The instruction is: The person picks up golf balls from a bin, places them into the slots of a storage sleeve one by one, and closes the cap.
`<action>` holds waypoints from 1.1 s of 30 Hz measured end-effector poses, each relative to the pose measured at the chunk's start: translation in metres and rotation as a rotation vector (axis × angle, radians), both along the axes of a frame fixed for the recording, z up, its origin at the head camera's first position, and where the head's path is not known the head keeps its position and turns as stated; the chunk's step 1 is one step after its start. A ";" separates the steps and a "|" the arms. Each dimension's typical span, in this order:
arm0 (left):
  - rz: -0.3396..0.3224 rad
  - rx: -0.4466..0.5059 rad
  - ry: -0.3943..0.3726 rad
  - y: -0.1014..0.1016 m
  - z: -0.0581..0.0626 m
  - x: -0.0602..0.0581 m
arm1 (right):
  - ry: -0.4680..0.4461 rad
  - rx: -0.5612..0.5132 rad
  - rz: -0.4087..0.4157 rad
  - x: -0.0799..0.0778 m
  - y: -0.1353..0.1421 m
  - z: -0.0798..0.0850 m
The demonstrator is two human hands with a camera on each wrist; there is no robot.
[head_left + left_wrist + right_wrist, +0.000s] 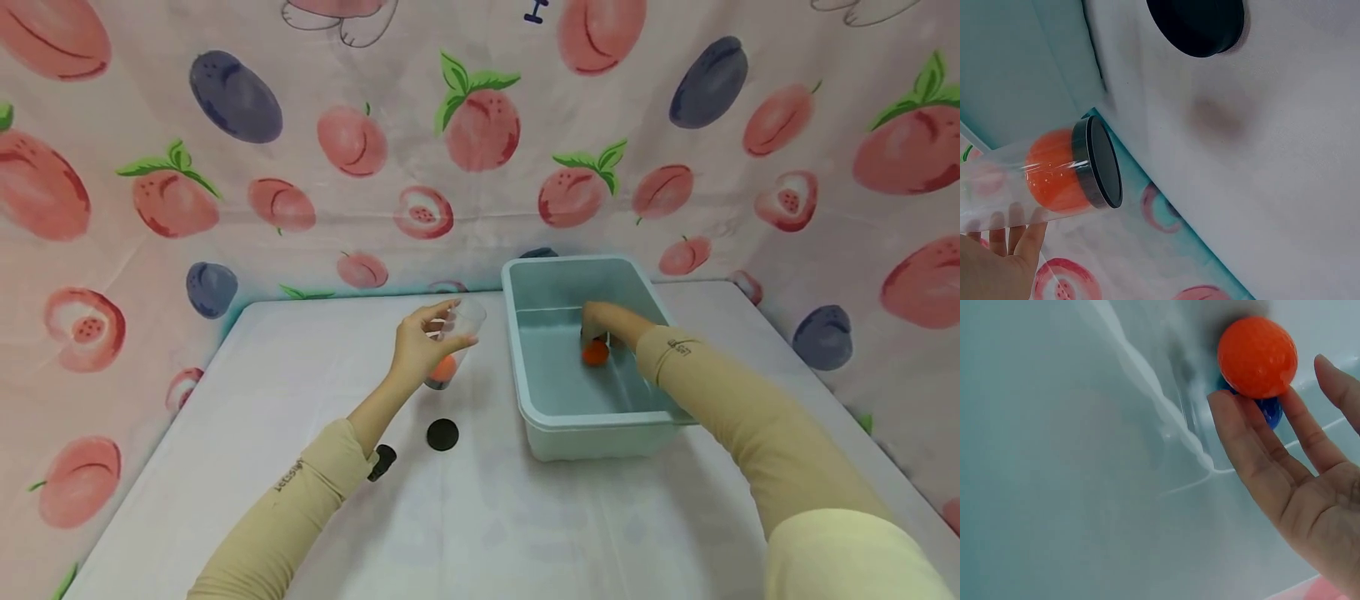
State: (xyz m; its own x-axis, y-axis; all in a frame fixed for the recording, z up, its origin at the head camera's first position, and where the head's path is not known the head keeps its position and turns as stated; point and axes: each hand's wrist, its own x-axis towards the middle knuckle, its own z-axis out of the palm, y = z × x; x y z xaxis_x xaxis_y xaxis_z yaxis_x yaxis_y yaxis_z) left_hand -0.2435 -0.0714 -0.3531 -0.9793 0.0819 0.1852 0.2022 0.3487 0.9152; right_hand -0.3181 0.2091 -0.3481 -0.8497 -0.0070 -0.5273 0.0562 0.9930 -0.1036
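Note:
My left hand (420,343) grips a clear plastic tube (468,317) above the table, fingers on one side and thumb on the other. An orange ball (1054,172) lies inside the tube against its black end cap (1105,162). Down in the pale blue-green tub (592,422) is my right hand (1310,487). Its fingertips touch a second orange ball (1257,356), while the thumb stands apart from it. Partly hidden behind that ball and the fingers is a blue ball (1271,412).
A round black lid (442,434) lies on the white table (480,517), left of the tub. Closer to my left sleeve is a small black object (382,461), partly covered by the cuff. A fruit-patterned cloth (300,100) hangs behind the table.

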 end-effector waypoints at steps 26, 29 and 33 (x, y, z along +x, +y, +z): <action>-0.018 0.004 0.017 0.002 -0.002 0.003 | 0.024 -0.042 0.075 0.010 -0.010 0.002; -0.021 0.000 0.026 0.002 -0.002 0.003 | 0.038 -0.091 0.082 0.013 -0.009 0.010; -0.018 -0.005 0.031 0.003 -0.002 0.002 | 0.034 -0.140 0.095 0.014 -0.007 0.018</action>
